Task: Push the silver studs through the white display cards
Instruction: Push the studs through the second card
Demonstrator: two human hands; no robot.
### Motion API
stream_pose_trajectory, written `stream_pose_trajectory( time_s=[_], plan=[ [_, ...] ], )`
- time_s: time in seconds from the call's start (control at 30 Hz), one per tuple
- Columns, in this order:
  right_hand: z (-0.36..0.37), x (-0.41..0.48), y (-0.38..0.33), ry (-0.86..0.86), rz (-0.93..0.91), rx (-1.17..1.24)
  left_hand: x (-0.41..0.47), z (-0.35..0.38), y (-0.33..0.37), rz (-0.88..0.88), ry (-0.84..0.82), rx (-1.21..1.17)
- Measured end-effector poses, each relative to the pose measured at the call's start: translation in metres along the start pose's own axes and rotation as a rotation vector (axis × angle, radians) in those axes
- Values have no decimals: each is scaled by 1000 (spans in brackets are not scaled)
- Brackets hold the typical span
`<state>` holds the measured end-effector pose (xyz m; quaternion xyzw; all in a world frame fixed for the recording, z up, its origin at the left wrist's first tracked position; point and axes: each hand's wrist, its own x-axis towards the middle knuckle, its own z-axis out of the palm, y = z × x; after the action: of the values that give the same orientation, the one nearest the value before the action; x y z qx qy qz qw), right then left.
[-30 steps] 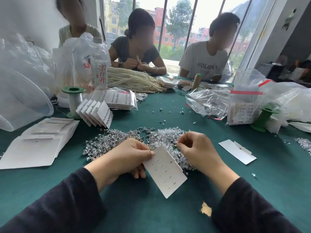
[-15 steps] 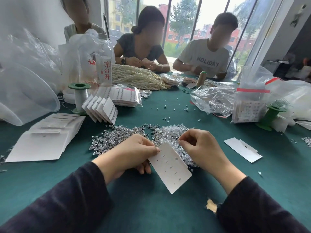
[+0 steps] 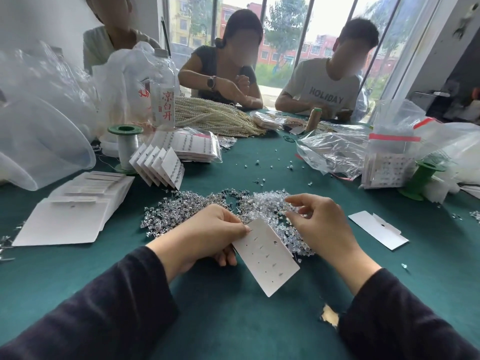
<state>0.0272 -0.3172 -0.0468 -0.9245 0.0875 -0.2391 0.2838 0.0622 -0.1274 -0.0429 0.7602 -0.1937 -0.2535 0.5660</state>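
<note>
At a green felt-covered bench (image 3: pixel 233 320), we count three people seated along the top of the frame and two dark sleeves entering from the bottom. Left of centre, five flat white cards (image 3: pixel 158 166) stand fanned beside a stack of blank ones (image 3: pixel 70 219). Two green plastic spools (image 3: pixel 126 146) flank the scene. A glittering heap of silver studs (image 3: pixel 187 207) spreads across the middle. At lower centre, the left hand (image 3: pixel 205 235) pinches one rectangular white display card (image 3: pixel 265 255) by its upper edge, several studs already seated. The right hand (image 3: pixel 322 224), thumb and forefinger nearly closed, hovers over the heap; we cannot tell whether its grip holds a stud.
</note>
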Motion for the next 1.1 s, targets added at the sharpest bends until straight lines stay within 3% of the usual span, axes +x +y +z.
stream_pose_trajectory(
  time_s=[0.2, 0.7, 1.1],
  plan=[
    [8, -8, -6, -215, -126, -108, 1, 0, -1, 9, 0, 14],
    [6, -5, -3, -72, -70, 47, 4, -1, -4, 15, -10, 66],
    [3, -4, -2, -10, -23, 24, 4, -2, -5, 3, -9, 48]
  ],
)
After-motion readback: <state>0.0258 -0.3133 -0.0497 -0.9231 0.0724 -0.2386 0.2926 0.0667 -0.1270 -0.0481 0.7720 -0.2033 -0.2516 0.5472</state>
